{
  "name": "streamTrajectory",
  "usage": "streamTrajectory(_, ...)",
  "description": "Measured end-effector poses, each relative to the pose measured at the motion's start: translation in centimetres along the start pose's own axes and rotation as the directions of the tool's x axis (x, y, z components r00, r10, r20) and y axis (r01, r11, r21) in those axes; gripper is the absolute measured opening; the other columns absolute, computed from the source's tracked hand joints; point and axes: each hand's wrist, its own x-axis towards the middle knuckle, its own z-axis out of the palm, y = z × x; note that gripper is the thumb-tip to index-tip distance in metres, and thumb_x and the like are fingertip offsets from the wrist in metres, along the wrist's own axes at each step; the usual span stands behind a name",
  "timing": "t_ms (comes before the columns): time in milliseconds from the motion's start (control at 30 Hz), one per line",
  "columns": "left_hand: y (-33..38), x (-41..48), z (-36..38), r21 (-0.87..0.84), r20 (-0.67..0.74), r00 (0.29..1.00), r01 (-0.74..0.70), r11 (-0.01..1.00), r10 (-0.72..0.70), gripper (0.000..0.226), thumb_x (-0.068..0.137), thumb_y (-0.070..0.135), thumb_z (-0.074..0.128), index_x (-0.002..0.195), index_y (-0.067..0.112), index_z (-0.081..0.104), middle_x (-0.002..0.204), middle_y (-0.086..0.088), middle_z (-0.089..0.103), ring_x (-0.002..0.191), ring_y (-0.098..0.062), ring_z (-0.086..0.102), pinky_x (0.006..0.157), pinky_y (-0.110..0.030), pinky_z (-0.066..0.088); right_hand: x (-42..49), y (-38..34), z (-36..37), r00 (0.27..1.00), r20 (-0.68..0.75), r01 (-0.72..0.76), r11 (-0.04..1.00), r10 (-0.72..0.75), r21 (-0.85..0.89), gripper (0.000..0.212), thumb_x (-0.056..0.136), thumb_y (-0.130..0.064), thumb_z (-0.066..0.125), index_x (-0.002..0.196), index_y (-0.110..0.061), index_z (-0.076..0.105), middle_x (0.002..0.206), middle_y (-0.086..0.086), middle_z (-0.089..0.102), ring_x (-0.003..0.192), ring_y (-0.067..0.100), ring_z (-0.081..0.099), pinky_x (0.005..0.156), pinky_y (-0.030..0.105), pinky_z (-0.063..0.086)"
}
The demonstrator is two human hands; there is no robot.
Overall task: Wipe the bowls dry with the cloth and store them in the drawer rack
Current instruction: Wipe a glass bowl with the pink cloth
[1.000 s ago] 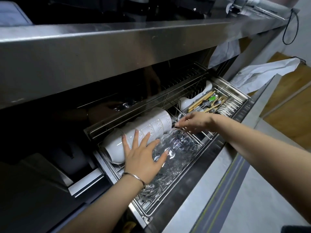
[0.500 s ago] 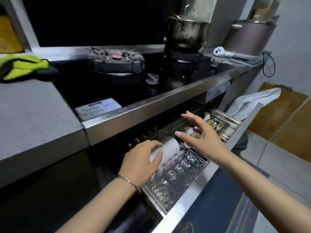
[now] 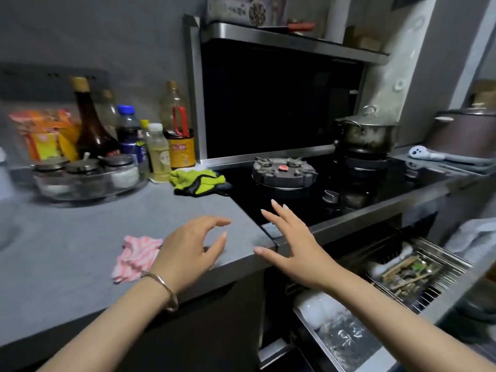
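A pink and white striped cloth (image 3: 135, 257) lies crumpled on the grey counter (image 3: 67, 253). My left hand (image 3: 189, 247) hovers just right of it, fingers loosely spread, holding nothing. My right hand (image 3: 288, 241) is open above the counter's corner, fingers straight, empty. Below to the right the drawer rack (image 3: 429, 294) stands pulled out. White bowls (image 3: 316, 306) lie stacked on their sides in it, with clear glass bowls (image 3: 343, 338) in front of them, partly hidden by my right forearm.
A gas hob (image 3: 284, 171) with a lidded pot (image 3: 366, 136) sits right of the counter. A yellow-green cloth (image 3: 197, 181), bottles (image 3: 158, 149) and lidded jars (image 3: 83, 173) stand at the back. Chopsticks and cutlery (image 3: 405, 272) fill the rack's right part.
Both hands have left the bowls in the rack and risen to counter height. The view has lifted from the drawer to the counter and hob.
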Motion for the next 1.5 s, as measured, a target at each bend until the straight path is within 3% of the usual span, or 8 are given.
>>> streamTrajectory(133, -4.3, -1.7, -3.9, 0.082, -0.030, 0.992, 0.129, 0.988, -0.127, 0.028, 0.094, 0.040, 0.050, 0.119, 0.033, 0.060, 0.122, 0.015, 0.061, 0.111, -0.007, 0.056, 0.084, -0.026, 0.043, 2.2, -3.9, 2.0, 0.995, 0.073, 0.065, 0.998, -0.065, 0.009, 0.072, 0.086, -0.058, 0.053, 0.148, -0.035, 0.022, 0.157, -0.019, 0.001, 0.143, -0.001, -0.010, 0.120, 0.038, 0.005)
streamTrajectory(367, -10.2, -4.3, -7.2, 0.207, -0.006, 0.903, 0.422, 0.883, -0.430, 0.046, 0.087, 0.048, 0.058, 0.127, 0.025, 0.054, 0.121, 0.005, 0.061, 0.114, -0.017, 0.055, 0.090, -0.029, 0.043, 6.4, -9.1, 6.5, 0.975, 0.204, 0.070, 0.992, -0.091, 0.108, 0.060, 0.090, -0.051, 0.052, 0.143, -0.028, 0.034, 0.154, -0.009, 0.024, 0.145, 0.009, 0.010, 0.116, 0.029, 0.011)
streamTrajectory(600, -11.4, -4.5, -7.5, 0.154, 0.120, 0.842, 0.507, 0.848, -0.525, 0.066, 0.045, 0.082, 0.039, 0.083, 0.032, 0.062, 0.089, 0.008, 0.065, 0.091, -0.014, 0.059, 0.083, -0.030, 0.048, 11.2, -11.5, 10.8, 0.920, 0.391, -0.158, 0.945, 0.034, 0.288, 0.037, 0.090, -0.036, 0.061, 0.117, -0.011, 0.062, 0.117, 0.000, 0.061, 0.110, 0.012, 0.056, 0.093, 0.020, 0.040)
streamTrajectory(800, -10.2, -3.3, -7.7, -0.326, 0.243, 0.738, 0.673, 0.664, -0.629, 0.026, 0.077, 0.003, 0.072, 0.091, 0.012, 0.052, 0.078, -0.002, 0.061, 0.067, -0.008, 0.055, 0.055, -0.009, 0.043, 11.6, -11.0, 9.9, 0.905, 0.426, -0.175, 0.896, -0.017, 0.407, 0.017, 0.080, -0.004, 0.072, 0.089, -0.010, 0.059, 0.076, 0.000, 0.058, 0.064, 0.006, 0.052, 0.058, 0.010, 0.042)
streamTrajectory(967, -9.7, -3.2, -7.7, -0.470, 0.113, 0.808, 0.556, 0.685, -0.578, 0.019, 0.078, 0.000, 0.073, 0.079, 0.016, 0.062, 0.072, 0.002, 0.060, 0.067, -0.008, 0.054, 0.059, -0.006, 0.042, 11.2, -11.0, 8.8, 0.877, 0.474, -0.190, 0.850, -0.078, 0.491, 0.031, 0.078, 0.000, 0.071, 0.088, -0.014, 0.046, 0.082, 0.004, 0.054, 0.071, 0.014, 0.051, 0.065, 0.019, 0.044)
streamTrajectory(1100, -8.4, -3.4, -9.4, -0.530, 0.034, 0.874, 0.427, 0.733, -0.484, 0.017, 0.084, 0.010, 0.069, 0.101, 0.011, 0.070, 0.095, 0.001, 0.070, 0.086, -0.007, 0.063, 0.078, -0.011, 0.047, 11.4, -12.3, 7.8, 0.872, 0.476, -0.223, 0.769, -0.119, 0.600, 0.042, 0.080, -0.021, 0.075, 0.114, -0.012, 0.050, 0.103, 0.006, 0.066, 0.090, 0.015, 0.064, 0.079, 0.020, 0.052)
streamTrajectory(1267, -8.1, -4.3, -13.9, -0.614, -0.115, 0.885, 0.295, 0.732, -0.452, 0.019, 0.088, 0.006, 0.063, 0.098, 0.020, 0.068, 0.094, 0.001, 0.071, 0.081, -0.003, 0.062, 0.073, -0.013, 0.050, 12.0, -14.4, 6.5, 0.802, 0.540, -0.155, 0.785, -0.254, 0.600, 0.037, 0.081, 0.002, 0.068, 0.115, -0.009, 0.060, 0.109, 0.006, 0.069, 0.100, 0.014, 0.064, 0.092, 0.023, 0.050)
streamTrajectory(1500, -10.3, -6.7, -19.2, -0.589, -0.202, 0.893, 0.218, 0.778, -0.403, 0.022, 0.088, 0.012, 0.063, 0.097, 0.031, 0.069, 0.099, 0.009, 0.072, 0.093, -0.002, 0.065, 0.079, -0.018, 0.051, 12.5, -21.5, 8.0, 0.788, 0.519, -0.223, 0.632, -0.332, 0.742, 0.036, 0.087, -0.030, 0.065, 0.117, -0.011, 0.059, 0.111, 0.005, 0.070, 0.103, 0.018, 0.066, 0.090, 0.028, 0.052)
